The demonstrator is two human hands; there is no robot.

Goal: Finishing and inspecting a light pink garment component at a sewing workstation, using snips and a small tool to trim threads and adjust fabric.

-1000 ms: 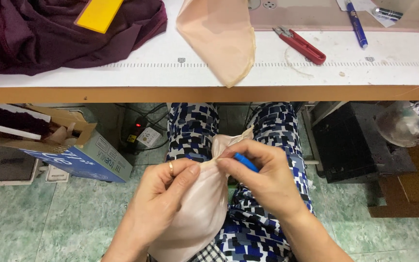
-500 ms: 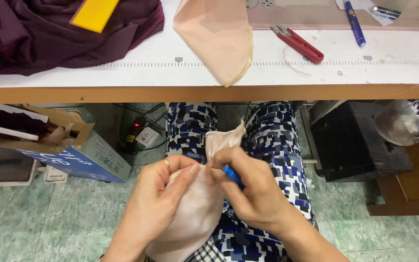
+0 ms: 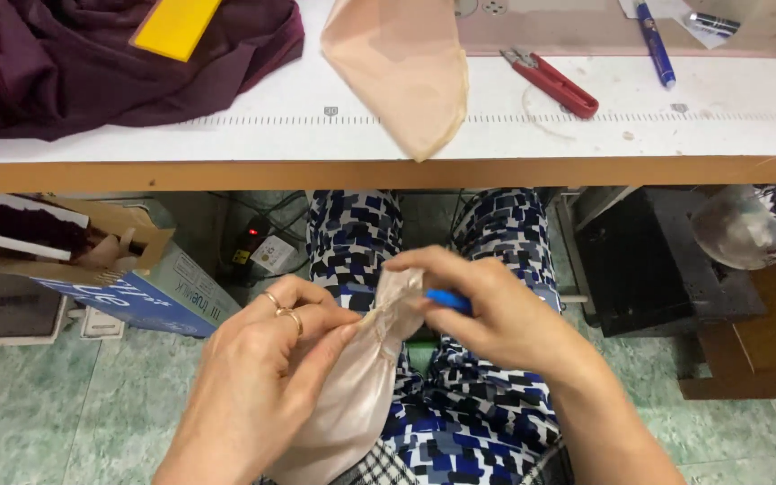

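Left hand (image 3: 258, 382) grip clamped on beige fabric piece (image 3: 357, 395); right hand (image 3: 496, 319), at 3 o'clock, pinches its top edge, holding blue tool (image 3: 448, 301).

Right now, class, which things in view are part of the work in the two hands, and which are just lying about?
In hand:
left hand, pinching the peach fabric piece
right hand, holding a blue tool at the fabric's edge

Lying about:
second peach piece on the table
red snips
blue pen
maroon cloth
yellow card
cardboard box
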